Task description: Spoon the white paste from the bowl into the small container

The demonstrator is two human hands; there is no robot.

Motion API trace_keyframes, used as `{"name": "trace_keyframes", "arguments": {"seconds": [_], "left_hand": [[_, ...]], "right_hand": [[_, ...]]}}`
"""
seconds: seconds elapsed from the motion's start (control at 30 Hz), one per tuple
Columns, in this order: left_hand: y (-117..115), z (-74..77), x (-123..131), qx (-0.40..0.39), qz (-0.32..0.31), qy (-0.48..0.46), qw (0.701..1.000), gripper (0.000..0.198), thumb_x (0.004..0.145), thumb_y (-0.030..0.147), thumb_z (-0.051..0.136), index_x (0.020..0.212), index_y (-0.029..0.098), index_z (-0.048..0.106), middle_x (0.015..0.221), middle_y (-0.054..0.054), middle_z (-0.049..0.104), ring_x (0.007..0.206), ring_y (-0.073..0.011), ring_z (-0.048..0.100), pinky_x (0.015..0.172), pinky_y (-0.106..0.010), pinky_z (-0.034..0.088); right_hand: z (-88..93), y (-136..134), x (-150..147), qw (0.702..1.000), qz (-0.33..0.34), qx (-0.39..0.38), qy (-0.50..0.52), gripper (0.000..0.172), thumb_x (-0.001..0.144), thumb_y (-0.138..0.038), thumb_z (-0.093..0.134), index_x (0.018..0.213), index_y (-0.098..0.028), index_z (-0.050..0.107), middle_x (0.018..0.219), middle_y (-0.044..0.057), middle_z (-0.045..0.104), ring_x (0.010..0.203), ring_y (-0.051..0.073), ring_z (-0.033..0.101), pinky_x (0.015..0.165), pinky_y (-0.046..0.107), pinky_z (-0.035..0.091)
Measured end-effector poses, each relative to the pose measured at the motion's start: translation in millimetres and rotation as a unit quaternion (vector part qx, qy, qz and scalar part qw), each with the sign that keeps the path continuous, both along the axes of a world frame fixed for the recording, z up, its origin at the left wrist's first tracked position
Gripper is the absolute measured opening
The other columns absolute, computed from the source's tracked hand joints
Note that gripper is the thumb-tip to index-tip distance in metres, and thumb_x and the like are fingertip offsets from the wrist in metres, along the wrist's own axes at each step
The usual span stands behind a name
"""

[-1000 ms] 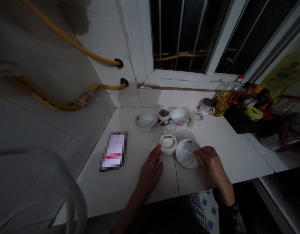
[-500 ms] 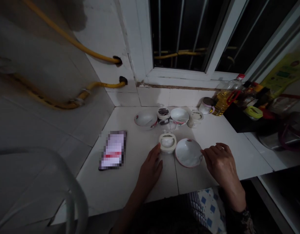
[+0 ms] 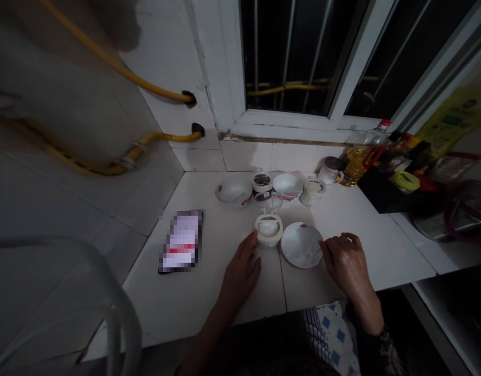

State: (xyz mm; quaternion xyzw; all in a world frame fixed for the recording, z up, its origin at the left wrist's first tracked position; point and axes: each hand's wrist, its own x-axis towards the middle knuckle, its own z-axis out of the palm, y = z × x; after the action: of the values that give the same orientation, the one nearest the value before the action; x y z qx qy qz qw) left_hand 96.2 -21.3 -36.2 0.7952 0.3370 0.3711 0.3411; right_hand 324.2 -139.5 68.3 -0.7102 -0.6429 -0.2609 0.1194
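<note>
My left hand [image 3: 242,266] rests on the white counter [image 3: 217,282], its fingers apart and empty, with the fingertips touching the left side of a small lidded jar [image 3: 268,230]. Right of the jar stands a shallow white bowl [image 3: 302,245] with a red rim and something pale inside. My right hand [image 3: 344,257] is at the bowl's right edge, thumb and fingers pinched together; whatever they may hold is too small and dim to make out.
Behind are two bowls [image 3: 233,192] [image 3: 288,186], a dark-filled jar [image 3: 262,181], a clear lid [image 3: 268,201] and a pale jar [image 3: 313,191]. A phone [image 3: 181,241] lies left. Oil bottle [image 3: 358,156] and black rack [image 3: 385,190] stand right.
My right hand has shifted slightly left, a little further over the bowl's right edge. My left hand has stayed at the jar.
</note>
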Motion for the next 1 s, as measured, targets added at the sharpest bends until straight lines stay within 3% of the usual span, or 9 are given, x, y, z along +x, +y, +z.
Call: {"name": "trace_keyframes", "arguments": {"seconds": [0.23, 0.57, 0.73, 1.0], "left_hand": [[0.1, 0.4, -0.4, -0.012, 0.002, 0.005, 1.0, 0.07, 0.088, 0.015, 0.048, 0.152, 0.033, 0.027, 0.147, -0.009, 0.048, 0.111, -0.0199, 0.066, 0.093, -0.037, 0.057], [-0.9, 1.4, -0.1, -0.021, 0.007, 0.001, 1.0, 0.067, 0.089, 0.016, 0.049, 0.151, 0.031, 0.031, 0.145, -0.009, 0.05, 0.109, -0.0197, 0.067, 0.093, -0.038, 0.058], [-0.1, -0.1, -0.7, -0.012, 0.005, 0.004, 1.0, 0.067, 0.089, 0.016, 0.048, 0.151, 0.032, 0.029, 0.145, -0.009, 0.049, 0.113, -0.02, 0.065, 0.094, -0.037, 0.057], [-0.6, 2.0, -0.3, -0.013, 0.004, 0.004, 1.0, 0.066, 0.09, 0.017, 0.048, 0.151, 0.032, 0.029, 0.145, -0.009, 0.05, 0.111, -0.02, 0.066, 0.093, -0.038, 0.057]], "right_hand": [[-6.8, 1.9, 4.6, 0.998, -0.013, 0.007, 0.059, 0.038, 0.102, -0.026, 0.041, 0.069, -0.02, 0.059, 0.063, 0.003, 0.065, 0.062, 0.017, 0.058, 0.088, 0.034, 0.038], [-28.1, 11.7, 2.4, 0.982, 0.049, -0.008, 0.181, 0.041, 0.103, -0.031, 0.039, 0.066, -0.021, 0.056, 0.06, 0.0, 0.063, 0.058, 0.015, 0.057, 0.087, 0.033, 0.04], [-28.7, 10.3, 4.2, 0.972, 0.024, 0.021, 0.231, 0.045, 0.103, -0.037, 0.038, 0.065, -0.022, 0.057, 0.059, 0.0, 0.065, 0.059, 0.015, 0.059, 0.086, 0.033, 0.041], [-28.6, 7.2, 13.3, 0.945, -0.041, 0.043, 0.321, 0.053, 0.1, -0.048, 0.038, 0.059, -0.021, 0.058, 0.057, 0.004, 0.064, 0.056, 0.016, 0.058, 0.065, 0.029, 0.041]]}}
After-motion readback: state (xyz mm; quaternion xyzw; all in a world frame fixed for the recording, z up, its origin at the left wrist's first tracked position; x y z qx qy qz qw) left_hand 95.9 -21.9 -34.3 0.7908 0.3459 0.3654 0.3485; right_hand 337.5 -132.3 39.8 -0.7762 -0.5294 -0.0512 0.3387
